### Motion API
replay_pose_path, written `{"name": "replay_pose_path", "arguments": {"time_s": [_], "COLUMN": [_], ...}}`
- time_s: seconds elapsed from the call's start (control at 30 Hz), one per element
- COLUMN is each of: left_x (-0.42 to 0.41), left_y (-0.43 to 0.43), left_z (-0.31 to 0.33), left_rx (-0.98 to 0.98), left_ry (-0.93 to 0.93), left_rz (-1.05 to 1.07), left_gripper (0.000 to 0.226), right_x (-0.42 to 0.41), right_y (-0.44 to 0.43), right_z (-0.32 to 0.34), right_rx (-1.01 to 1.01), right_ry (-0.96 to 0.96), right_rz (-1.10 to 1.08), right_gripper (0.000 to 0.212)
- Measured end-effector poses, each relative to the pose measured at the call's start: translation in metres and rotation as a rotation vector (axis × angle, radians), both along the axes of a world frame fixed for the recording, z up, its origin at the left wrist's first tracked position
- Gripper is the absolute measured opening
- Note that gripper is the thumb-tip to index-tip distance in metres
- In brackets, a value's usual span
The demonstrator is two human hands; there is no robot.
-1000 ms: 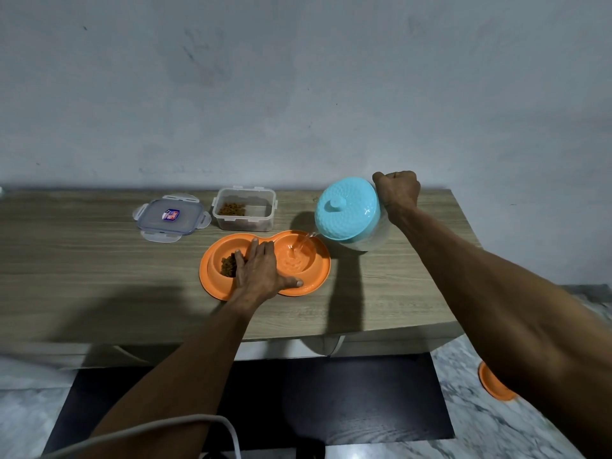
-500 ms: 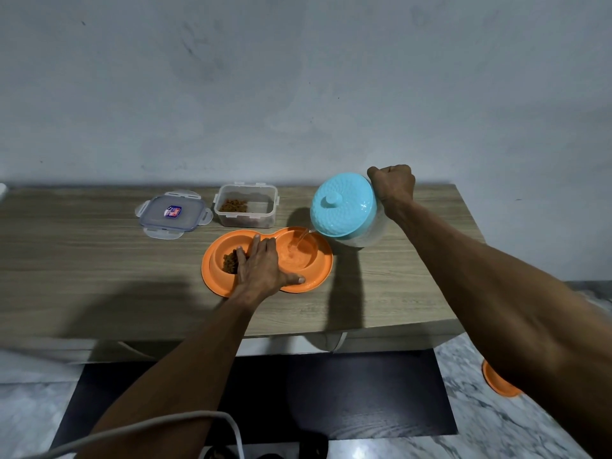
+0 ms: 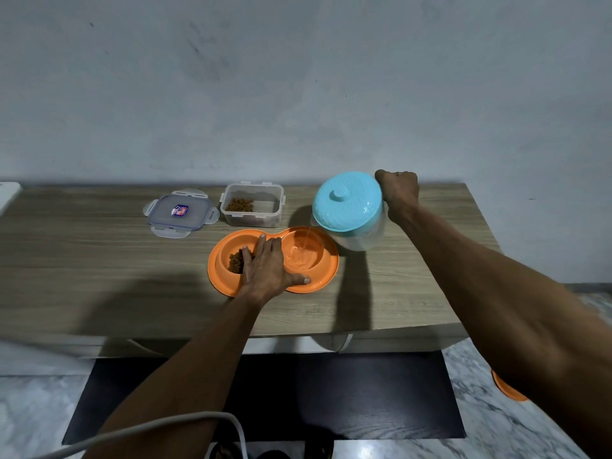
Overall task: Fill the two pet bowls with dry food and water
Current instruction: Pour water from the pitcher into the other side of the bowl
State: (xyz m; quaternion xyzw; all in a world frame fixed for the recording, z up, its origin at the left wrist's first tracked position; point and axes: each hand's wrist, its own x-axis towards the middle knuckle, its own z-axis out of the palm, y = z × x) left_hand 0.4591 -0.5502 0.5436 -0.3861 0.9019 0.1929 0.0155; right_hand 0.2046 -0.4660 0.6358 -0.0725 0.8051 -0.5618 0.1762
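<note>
Head view: dish (image 3: pixel 228 283) sits mid-frame on the table (image 3: pixel 82 260), two wells in one orange moulding. Left well has kibble (image 3: pixel 235 261), right well (image 3: pixel 303 253) is taking a thin stream of water from the jug (image 3: pixel 347 207), tilted at upper right of centre.

Right hand (image 3: pixel 399 190) is fisted tight on the jug, presumably on its handle, which I can't see. Left hand (image 3: pixel 268 270) lies flat on the dish, fingers spread narrow over the divider, thumb on the near rim.

Risks as I read them:
- More tilt and the stream thickens, overshoots the right well or splashes the kibble.
- Jug lid (image 3: pixel 346 202) faces me; can't tell if it's locked. If loose it could drop and dump water.
- Left fingers sit close to the stream and could get wet.
- Tub (image 3: pixel 253 207) and its lid (image 3: pixel 178 213) at upper left of the dish are clear of the splash zone, I think.
</note>
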Motion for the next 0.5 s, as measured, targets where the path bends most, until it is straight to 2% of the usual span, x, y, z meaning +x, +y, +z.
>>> {"name": "replay_pose_path", "arguments": {"time_s": [0.2,0.5], "left_x": [0.001,-0.001], "left_y": [-0.001,-0.004], "left_z": [0.000,-0.003], "left_rx": [0.013,0.011], "left_ry": [0.005,-0.035], "left_rz": [-0.004,0.002], "left_gripper": [0.114,0.117], "right_x": [-0.006,-0.027], "right_y": [-0.004,-0.003], "right_z": [-0.012,-0.030], "right_rx": [-0.139,-0.245], "right_ry": [-0.169,-0.263], "right_rz": [-0.099,-0.258], "right_gripper": [0.028,0.024]}}
